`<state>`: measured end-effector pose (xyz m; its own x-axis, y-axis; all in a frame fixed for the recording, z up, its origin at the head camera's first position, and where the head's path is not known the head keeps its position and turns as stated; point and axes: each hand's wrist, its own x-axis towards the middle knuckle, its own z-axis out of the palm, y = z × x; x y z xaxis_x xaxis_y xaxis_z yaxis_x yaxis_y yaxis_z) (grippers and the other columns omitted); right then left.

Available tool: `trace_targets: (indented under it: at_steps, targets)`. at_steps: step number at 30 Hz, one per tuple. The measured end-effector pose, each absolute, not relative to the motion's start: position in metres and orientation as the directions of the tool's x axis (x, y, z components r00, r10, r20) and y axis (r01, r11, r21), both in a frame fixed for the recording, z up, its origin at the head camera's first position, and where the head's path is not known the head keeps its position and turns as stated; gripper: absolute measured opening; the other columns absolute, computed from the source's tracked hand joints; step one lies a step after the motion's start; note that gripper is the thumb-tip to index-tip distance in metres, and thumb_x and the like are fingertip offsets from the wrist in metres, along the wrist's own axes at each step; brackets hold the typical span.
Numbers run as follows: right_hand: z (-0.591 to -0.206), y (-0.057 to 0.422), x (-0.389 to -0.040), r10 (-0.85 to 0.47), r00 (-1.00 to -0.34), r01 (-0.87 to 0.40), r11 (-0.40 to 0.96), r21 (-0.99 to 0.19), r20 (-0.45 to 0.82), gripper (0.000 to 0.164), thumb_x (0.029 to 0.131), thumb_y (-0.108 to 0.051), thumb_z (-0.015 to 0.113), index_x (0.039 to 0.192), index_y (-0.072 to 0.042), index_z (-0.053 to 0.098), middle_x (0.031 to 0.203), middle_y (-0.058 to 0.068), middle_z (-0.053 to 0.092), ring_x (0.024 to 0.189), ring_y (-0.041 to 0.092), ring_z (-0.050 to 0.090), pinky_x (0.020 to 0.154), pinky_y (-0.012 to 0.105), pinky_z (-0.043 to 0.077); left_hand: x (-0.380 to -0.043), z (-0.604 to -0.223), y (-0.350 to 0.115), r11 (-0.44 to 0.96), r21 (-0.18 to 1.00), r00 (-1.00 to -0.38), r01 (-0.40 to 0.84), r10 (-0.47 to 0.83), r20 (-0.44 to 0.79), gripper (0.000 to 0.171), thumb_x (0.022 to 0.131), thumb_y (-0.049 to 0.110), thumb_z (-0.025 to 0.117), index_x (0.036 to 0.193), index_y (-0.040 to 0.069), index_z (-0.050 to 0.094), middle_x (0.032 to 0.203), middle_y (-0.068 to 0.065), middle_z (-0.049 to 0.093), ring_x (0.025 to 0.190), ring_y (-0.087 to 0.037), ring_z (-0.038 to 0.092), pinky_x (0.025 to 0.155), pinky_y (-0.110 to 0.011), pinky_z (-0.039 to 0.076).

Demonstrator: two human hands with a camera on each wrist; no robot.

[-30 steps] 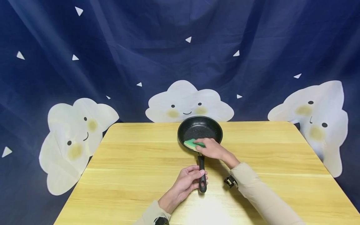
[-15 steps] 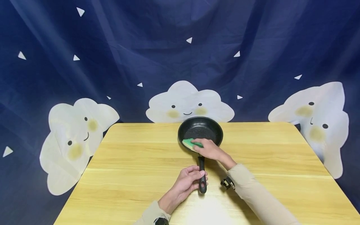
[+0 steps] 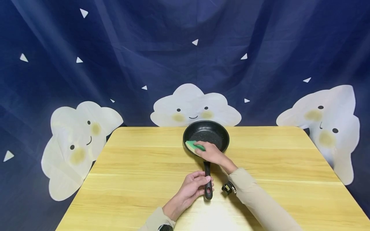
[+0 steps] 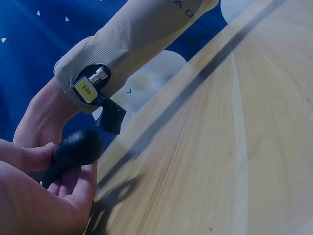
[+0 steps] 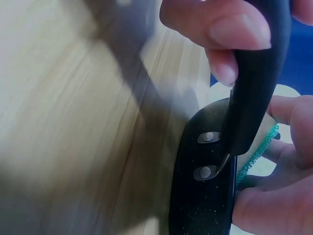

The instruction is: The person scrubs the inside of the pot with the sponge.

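Note:
A black frying pan (image 3: 206, 132) is at the far middle of the table in the head view. My left hand (image 3: 189, 187) grips its black handle (image 3: 207, 170), thumb on top and fingers beneath; the rounded handle end (image 4: 83, 147) fills that grip in the left wrist view. My right hand (image 3: 212, 152) holds a green and pale yellow sponge (image 3: 189, 146) against the near left inside of the pan. In the right wrist view, the sponge (image 5: 257, 154) shows behind the rim, partly hidden by the handle and fingers, and two rivets dot the pan's outer wall (image 5: 200, 196).
The light wooden table (image 3: 138, 160) reaches back to a dark blue curtain (image 3: 162, 48) printed with white clouds. A black wrist mount (image 3: 229, 188) hangs from the right sleeve (image 3: 260, 195), above the table and right of the handle.
My right hand has slid the sponge a little leftward along the near inside of the pan. The left hand keeps its grip, and the pan has hardly moved.

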<state>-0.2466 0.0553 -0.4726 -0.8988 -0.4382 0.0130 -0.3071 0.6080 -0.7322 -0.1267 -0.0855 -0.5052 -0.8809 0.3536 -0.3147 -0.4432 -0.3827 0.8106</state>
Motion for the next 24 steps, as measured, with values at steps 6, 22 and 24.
trace_targets:
  at_steps: [6,22,24]
  targets:
    - [-0.474,0.051,-0.251,-0.416,-0.908,-0.319,0.626,-0.712,0.041,0.039,0.1,-0.022,0.062,0.136,-0.008,0.065,0.133,0.019,0.064,0.113,0.033,0.06,0.091,0.048,0.05,-0.126,-0.505,-0.086,-0.379,0.812,-0.879,-0.444,0.359,-0.313,0.028,0.098,0.004,0.067,0.122,-0.008,0.058,0.105,-0.015,0.073,0.091,-0.019,0.071,0.076,-0.032,0.064]
    - [-0.477,0.042,-0.262,-0.39,-0.921,-0.235,0.596,-0.768,-0.021,0.038,0.098,-0.022,0.064,0.135,-0.014,0.061,0.123,0.015,0.063,0.11,0.031,0.059,0.091,0.05,0.052,-0.126,-0.507,-0.084,-0.378,0.821,-0.887,-0.428,0.348,-0.303,0.026,0.098,0.003,0.067,0.12,-0.007,0.059,0.101,-0.013,0.073,0.089,-0.02,0.072,0.076,-0.034,0.064]
    - [-0.475,0.04,-0.263,-0.388,-0.921,-0.229,0.596,-0.769,-0.026,0.038,0.098,-0.021,0.065,0.135,-0.013,0.061,0.124,0.016,0.063,0.111,0.032,0.059,0.092,0.051,0.052,-0.126,-0.507,-0.084,-0.381,0.821,-0.889,-0.426,0.348,-0.299,0.025,0.098,0.002,0.067,0.119,-0.007,0.058,0.1,-0.013,0.073,0.089,-0.02,0.072,0.076,-0.034,0.064]
